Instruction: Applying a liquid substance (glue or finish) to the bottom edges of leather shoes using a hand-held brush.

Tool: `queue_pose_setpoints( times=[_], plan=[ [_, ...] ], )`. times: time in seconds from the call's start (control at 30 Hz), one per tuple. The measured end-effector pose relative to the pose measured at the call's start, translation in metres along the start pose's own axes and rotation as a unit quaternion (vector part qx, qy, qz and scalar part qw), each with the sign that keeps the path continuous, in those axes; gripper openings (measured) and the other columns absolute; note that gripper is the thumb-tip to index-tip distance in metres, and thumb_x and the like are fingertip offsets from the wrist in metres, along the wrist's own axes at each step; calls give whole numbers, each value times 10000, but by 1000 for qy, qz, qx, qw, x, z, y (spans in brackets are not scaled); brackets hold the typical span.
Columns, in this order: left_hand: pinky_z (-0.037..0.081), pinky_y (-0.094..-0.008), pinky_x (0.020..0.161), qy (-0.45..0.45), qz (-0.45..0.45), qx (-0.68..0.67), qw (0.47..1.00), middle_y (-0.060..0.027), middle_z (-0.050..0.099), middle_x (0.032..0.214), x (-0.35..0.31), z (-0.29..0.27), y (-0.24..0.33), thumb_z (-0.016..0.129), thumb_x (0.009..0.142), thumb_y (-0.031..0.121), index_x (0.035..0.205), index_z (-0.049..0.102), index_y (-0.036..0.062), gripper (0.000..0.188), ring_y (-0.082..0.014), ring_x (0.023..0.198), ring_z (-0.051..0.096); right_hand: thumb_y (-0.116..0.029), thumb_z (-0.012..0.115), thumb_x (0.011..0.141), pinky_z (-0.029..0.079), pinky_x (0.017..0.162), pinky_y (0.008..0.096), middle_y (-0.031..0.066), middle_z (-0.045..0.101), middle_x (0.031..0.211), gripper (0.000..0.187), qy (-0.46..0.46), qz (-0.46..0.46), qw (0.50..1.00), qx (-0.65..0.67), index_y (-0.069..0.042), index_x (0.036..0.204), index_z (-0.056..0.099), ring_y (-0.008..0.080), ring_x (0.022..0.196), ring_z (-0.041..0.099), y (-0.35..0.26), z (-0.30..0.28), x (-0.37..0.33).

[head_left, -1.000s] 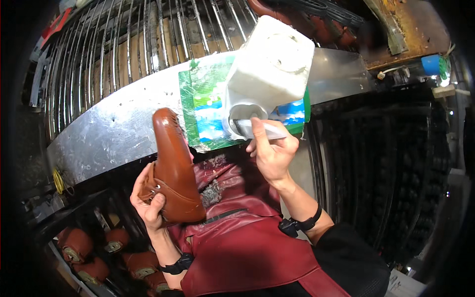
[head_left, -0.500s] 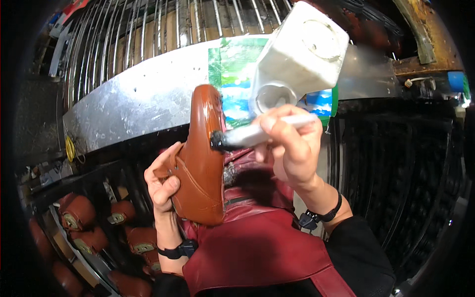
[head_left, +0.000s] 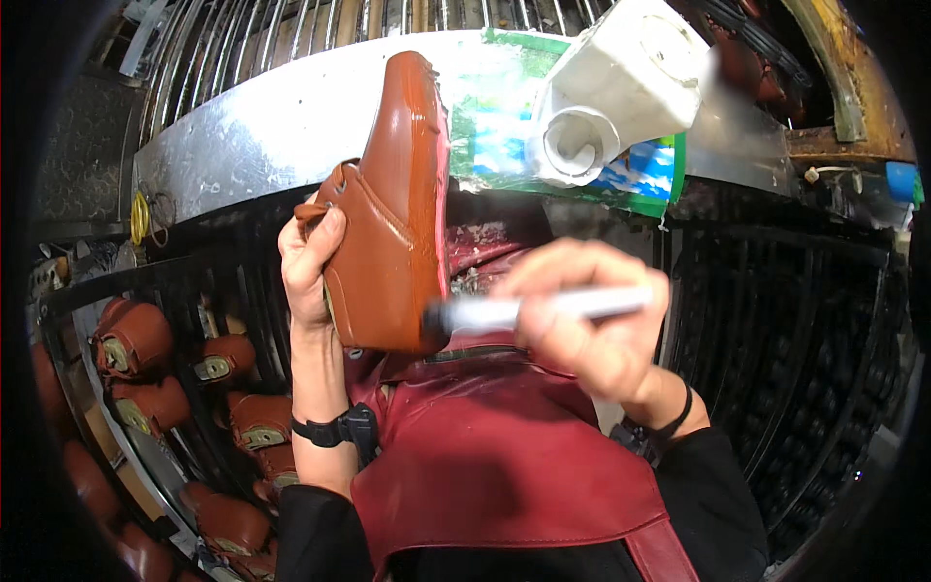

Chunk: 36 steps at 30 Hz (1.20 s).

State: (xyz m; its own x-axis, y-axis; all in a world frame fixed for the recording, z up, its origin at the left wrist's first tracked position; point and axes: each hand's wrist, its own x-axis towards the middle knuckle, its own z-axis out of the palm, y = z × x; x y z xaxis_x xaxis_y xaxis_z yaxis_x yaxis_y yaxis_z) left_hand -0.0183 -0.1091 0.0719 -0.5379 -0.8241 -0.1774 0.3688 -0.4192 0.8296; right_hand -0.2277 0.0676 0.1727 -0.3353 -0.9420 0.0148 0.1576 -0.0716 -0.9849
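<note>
My left hand (head_left: 312, 254) is closed round the ankle opening and lace flaps of a brown leather shoe upper (head_left: 383, 247), its toe pointing away from me. A pinkish strip runs along the shoe's right edge, where the bottom faces. In my right hand (head_left: 596, 315) is a white-handled brush (head_left: 495, 312) with dark bristles, blurred by motion. Its tip touches or nearly touches the edge near the heel. Beyond the right hand stands a white plastic container (head_left: 630, 82) with a round opening (head_left: 574, 145) facing up.
The container rests on a green and blue printed sheet (head_left: 504, 116) over a metal ledge (head_left: 242, 145). Metal bars (head_left: 291, 39) run behind it. At lower left, several brown shoes (head_left: 136, 339) sit on a rack. Dark racks (head_left: 786, 359) line the right side.
The shoe has moved farther away from me, up in the view, with my left hand. The brush tip has shifted from the middle of the shoe's right edge toward the heel.
</note>
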Motion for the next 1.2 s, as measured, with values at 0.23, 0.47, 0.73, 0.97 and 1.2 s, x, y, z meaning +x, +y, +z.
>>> queue_pose_setpoints(
  times=[0.23,0.47,0.73,0.97,1.2],
  plan=[
    [620,-298,799,43,-24,1,999,-128,757,1062,-4,8,13,638,1047,179,1181,679,-33,254,-164,869,753,11,819,819,570,684,296,190,762,921,180,-67,-159,983,-58,85,956,728,189,769,727,9,0,9],
    [648,-358,877,62,2,-93,994,-141,747,1174,-9,21,2,552,1107,265,1331,639,-36,385,-222,966,764,44,766,703,622,814,411,268,761,988,318,-164,-255,951,-58,113,1009,714,334,892,758,-2,-18,32],
    [630,-415,976,2,42,-61,997,-185,704,1293,-21,40,-9,501,1103,156,1398,580,-50,369,-278,1098,744,6,735,854,592,675,290,118,788,953,185,-161,-170,971,-53,65,1028,758,149,789,733,-14,-45,95],
    [594,-492,1050,-30,-81,-249,965,-189,700,1310,-20,40,-6,440,1135,213,1383,597,-19,374,-307,1172,717,-26,694,941,552,578,303,160,738,784,112,-47,-65,997,-24,85,944,694,174,646,697,-33,-12,54],
    [581,-421,1057,61,117,378,917,-176,697,1317,-25,43,3,454,1131,180,1428,564,-52,393,-260,1167,716,0,807,740,636,764,425,239,760,925,236,-192,-279,936,-95,66,946,714,334,812,764,-48,-6,53]
  ],
)
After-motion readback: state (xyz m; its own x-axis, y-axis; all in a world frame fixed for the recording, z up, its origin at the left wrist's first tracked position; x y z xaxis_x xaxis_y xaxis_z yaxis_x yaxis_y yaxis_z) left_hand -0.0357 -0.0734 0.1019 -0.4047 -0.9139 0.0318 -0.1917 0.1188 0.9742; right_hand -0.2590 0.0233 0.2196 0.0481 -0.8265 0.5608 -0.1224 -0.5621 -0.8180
